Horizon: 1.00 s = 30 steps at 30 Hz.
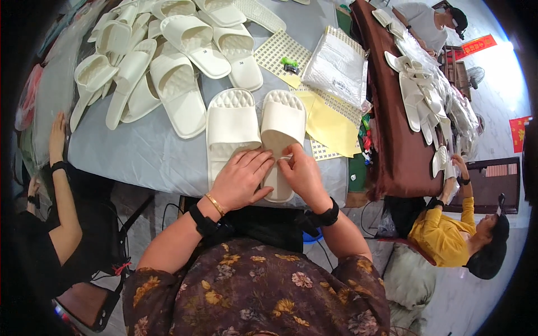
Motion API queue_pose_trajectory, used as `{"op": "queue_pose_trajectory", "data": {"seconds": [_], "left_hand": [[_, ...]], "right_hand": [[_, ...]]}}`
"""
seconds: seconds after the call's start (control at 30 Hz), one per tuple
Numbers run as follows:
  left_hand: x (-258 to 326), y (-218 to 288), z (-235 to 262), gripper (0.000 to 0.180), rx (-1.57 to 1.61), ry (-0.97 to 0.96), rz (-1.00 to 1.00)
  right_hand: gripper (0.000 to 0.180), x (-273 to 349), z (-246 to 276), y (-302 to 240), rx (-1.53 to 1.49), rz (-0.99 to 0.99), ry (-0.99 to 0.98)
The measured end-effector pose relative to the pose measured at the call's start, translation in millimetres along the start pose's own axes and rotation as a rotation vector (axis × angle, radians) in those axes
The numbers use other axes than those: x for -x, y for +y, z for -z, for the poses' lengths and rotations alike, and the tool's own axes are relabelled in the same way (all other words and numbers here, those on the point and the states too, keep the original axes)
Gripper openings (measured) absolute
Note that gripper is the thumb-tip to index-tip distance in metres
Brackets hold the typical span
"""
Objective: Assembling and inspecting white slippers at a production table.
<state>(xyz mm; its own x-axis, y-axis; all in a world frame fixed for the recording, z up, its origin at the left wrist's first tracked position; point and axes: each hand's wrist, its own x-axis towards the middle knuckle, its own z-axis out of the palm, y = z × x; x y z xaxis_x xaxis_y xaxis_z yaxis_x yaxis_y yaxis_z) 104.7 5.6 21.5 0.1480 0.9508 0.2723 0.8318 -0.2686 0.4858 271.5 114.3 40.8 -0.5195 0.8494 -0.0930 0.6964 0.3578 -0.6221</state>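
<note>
Two cream slippers lie side by side at the near edge of the table before me, toes pointing away. On the left slipper rests my left hand, flat with fingers stretched out, their tips reaching across to the other one. My right hand is over the right slipper, just below its strap. Its thumb and forefinger are bent together at the insole, and whatever is between them is too small to make out. Behind my hands, the slippers' heel parts are partly hidden.
A heap of cream slippers covers the table's far left. Sticker sheets, yellow backing paper and a clear plastic packet lie at the right. Co-workers sit at both sides; one in a yellow top handles slippers at a brown-covered table.
</note>
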Motion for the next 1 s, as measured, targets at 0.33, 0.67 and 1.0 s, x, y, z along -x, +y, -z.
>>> {"op": "queue_pose_trajectory", "data": {"seconds": [0.33, 0.67, 1.0], "left_hand": [[-3, -3, 7, 0.062, -0.01, 0.0, -0.001], [6, -7, -10, 0.041, 0.013, 0.193, -0.115], [-5, 24, 0, 0.06, -0.098, 0.239, 0.274]], "right_hand": [[0.017, -5, -1, -2, -0.102, -0.005, 0.088], [0.01, 12, -3, 45, -0.145, 0.024, 0.343], [0.009, 24, -10, 55, -0.289, 0.185, 0.403]]}}
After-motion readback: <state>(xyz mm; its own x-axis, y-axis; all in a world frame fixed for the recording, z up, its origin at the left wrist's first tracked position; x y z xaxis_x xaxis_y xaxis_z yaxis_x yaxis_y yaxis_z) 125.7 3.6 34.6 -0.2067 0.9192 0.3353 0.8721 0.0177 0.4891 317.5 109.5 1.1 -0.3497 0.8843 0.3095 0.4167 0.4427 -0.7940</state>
